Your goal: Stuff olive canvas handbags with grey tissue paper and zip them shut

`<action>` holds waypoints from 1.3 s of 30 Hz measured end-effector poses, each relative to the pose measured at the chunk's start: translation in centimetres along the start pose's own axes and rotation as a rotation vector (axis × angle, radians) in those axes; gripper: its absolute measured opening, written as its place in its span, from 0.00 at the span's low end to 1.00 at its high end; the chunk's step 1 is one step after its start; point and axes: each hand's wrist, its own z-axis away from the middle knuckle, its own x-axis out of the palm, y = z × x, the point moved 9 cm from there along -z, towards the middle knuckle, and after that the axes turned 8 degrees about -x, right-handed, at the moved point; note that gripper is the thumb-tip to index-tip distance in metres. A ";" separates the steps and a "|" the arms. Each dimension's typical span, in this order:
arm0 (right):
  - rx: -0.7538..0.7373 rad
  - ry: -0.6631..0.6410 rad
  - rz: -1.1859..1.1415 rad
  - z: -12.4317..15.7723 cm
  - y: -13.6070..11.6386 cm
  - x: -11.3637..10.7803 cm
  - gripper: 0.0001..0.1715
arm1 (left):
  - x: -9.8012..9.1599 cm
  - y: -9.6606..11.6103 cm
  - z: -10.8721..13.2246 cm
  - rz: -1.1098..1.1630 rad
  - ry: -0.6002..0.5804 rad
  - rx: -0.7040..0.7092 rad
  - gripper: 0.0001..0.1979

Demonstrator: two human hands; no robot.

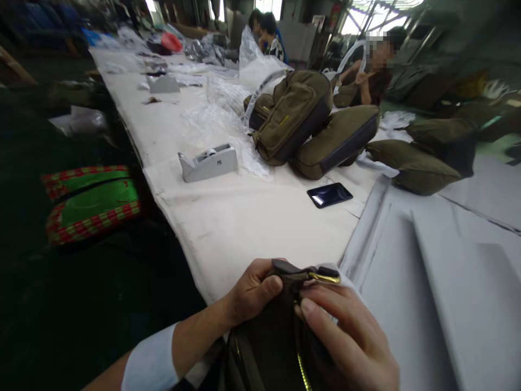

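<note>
An olive-green bag [268,342] with a gold-toothed zipper [302,369] is close to me at the bottom of the head view. My left hand [256,293] grips its upper edge, thumb on top and fingers wrapped behind. At the zipper's upper end, my right hand [345,326] pinches near the opening, fingertips pressed together; the zipper pull itself is hidden, if they hold it. A gold-coloured metal piece [325,278] shows at the bag's top, just above my right fingers.
On the white table [260,222] lie a phone [329,194], a grey tape dispenser [209,163], clear plastic [220,122] and several olive bags [293,117]. White boards [468,293] lie at right. A green and red bag [95,198] is beyond the left edge. A co-worker [376,70] sits across.
</note>
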 end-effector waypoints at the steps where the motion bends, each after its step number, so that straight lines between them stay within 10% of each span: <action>1: 0.026 0.032 -0.032 -0.4 0.3 0.6 0.14 | -0.3 -0.2 0.1 0.027 0.027 -0.004 0.24; 6: 0.329 -0.061 -0.317 -1.0 3.2 1.5 0.16 | -1.9 0.4 0.3 0.031 0.183 -0.042 0.21; 9: 0.470 -0.155 -0.483 -0.5 4.7 -3.7 0.20 | -3.6 3.9 -0.2 -0.046 0.337 -0.022 0.22; 13: 0.690 -0.219 -0.333 2.8 8.4 -11.7 0.26 | -6.8 12.6 0.2 -0.038 0.626 0.392 0.23; 16: 0.688 -0.427 -0.240 5.8 8.9 -11.0 0.30 | -6.7 15.8 2.0 -0.135 0.502 0.652 0.30; 19: 0.622 -0.612 -0.185 8.4 7.3 -7.4 0.24 | -6.5 11.5 3.3 -0.416 0.188 0.384 0.39; 22: 0.629 -0.658 -0.186 8.7 5.2 -6.3 0.25 | -10.4 8.3 6.4 -0.522 0.310 0.215 0.28; 27: 0.383 -0.092 0.344 -0.5 1.8 -12.0 0.19 | -7.8 13.0 7.0 -0.990 0.366 0.318 0.15; 30: 0.082 -0.148 0.618 -2.5 0.4 -7.2 0.21 | -3.5 14.4 4.9 -1.433 0.304 0.502 0.21; 34: 0.157 -0.569 0.709 3.6 7.8 1.6 0.36 | -3.9 8.3 0.3 -1.869 0.143 0.498 0.31; 39: 0.485 -0.826 0.573 8.0 15.5 3.1 0.39 | -8.7 5.3 -4.6 -1.894 0.127 0.179 0.29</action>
